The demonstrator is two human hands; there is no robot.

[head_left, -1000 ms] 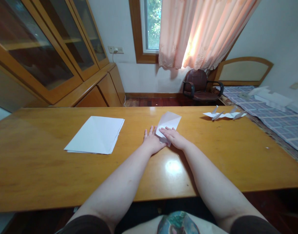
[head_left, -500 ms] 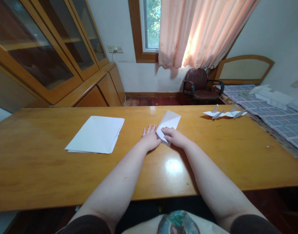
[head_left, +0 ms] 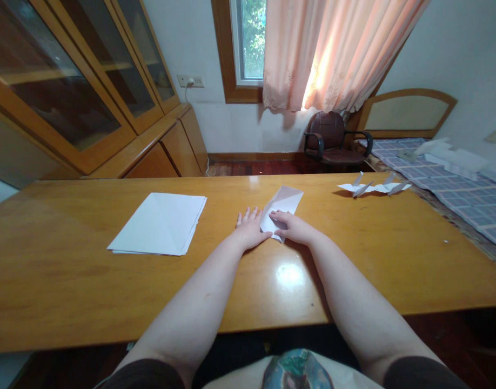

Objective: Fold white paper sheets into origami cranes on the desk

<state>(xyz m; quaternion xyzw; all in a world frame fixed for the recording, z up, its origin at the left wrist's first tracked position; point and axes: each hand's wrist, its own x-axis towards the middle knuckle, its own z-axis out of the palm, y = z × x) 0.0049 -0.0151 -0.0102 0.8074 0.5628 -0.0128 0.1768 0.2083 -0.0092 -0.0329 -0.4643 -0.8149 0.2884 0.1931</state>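
Observation:
A folded sheet of white paper lies on the wooden table in front of me, its lower part partly under my fingers. My left hand is open and flat on the table at the paper's left edge, fingers spread, its thumb reaching onto the lower end. From the other side, my right hand rests on the paper with its fingers stretched out and its thumb apart, near the lower corner. The fold beneath the fingers is partly hidden.
A stack of white paper sheets lies to the left on the table. Folded paper cranes stand at the far right edge. Beyond are a chair, a bed and a glass-fronted cabinet.
The lower flap of the paper, raised before, now lies flatter under my fingers. My left thumb has slid right onto it, and the right thumb shows beside it.

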